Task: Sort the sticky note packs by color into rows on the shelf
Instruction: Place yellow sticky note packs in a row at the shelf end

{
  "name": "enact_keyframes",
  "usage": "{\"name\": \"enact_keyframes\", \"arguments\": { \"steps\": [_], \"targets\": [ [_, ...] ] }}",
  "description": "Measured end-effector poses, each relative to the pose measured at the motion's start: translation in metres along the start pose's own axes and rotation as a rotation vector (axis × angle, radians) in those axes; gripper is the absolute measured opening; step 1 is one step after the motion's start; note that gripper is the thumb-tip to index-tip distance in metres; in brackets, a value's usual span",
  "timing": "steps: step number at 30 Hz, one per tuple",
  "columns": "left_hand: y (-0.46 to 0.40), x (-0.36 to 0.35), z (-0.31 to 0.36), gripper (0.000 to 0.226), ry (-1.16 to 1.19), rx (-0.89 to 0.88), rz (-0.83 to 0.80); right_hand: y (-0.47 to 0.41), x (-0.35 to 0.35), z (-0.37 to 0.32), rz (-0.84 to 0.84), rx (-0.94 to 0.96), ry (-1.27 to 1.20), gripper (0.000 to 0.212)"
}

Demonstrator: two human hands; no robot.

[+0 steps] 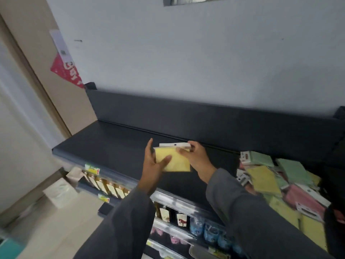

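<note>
Yellow pack (172, 161) — green, pink, yellow pile (280, 186)

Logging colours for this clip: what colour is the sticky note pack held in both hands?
Yellow, with a white header card: the sticky note pack shows clearly in the head view.

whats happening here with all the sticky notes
A person holds a flat yellow sticky note pack in both hands, left hand at its lower edge, right hand at its white header card, above the dark grey metal shelf. No rows are laid out yet; a jumbled pile of green, yellow and pink packs lies at the shelf's right end.
</note>
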State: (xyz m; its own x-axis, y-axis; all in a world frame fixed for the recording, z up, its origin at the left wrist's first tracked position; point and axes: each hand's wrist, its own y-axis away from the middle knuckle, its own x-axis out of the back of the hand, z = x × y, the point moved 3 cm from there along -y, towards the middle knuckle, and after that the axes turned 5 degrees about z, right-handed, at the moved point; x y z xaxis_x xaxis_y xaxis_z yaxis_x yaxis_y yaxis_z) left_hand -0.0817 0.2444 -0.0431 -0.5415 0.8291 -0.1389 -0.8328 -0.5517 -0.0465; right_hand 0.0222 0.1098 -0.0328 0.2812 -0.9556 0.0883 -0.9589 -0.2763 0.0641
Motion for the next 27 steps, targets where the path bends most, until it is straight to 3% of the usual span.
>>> {"name": "enact_keyframes", "arguments": {
  "steps": [3,6,11,15,19,22,27],
  "targets": [
    [-0.015,0.078,0.012,0.084,0.002,-0.038,0.056,0.001,-0.082,0.001,-0.063,0.044,0.01,0.042],
    [-0.033,0.158,0.028,0.069,-0.082,-0.063,0.059,0.006,-0.163,-0.017,-0.132,0.092,-0.081,0.059],
    [-0.064,0.275,0.047,0.079,-0.07,-0.058,0.014,0.005,-0.284,-0.036,-0.256,0.076,-0.257,0.079],
    [-0.091,0.336,0.049,0.092,-0.057,-0.049,0.043,-0.006,-0.354,-0.037,-0.246,-0.049,-0.406,0.085],
    [-0.13,0.377,0.043,0.087,-0.118,-0.015,-0.011,-0.03,-0.401,-0.034,-0.293,-0.25,-0.593,0.087],
    [-0.175,0.401,0.031,0.086,-0.162,0.035,0.006,-0.067,-0.431,-0.027,-0.271,-0.264,-0.618,0.085],
    [-0.25,0.429,0.018,0.027,-0.281,0.113,0.129,-0.135,-0.482,-0.02,-0.237,-0.25,-0.62,0.077]
  ]
}}
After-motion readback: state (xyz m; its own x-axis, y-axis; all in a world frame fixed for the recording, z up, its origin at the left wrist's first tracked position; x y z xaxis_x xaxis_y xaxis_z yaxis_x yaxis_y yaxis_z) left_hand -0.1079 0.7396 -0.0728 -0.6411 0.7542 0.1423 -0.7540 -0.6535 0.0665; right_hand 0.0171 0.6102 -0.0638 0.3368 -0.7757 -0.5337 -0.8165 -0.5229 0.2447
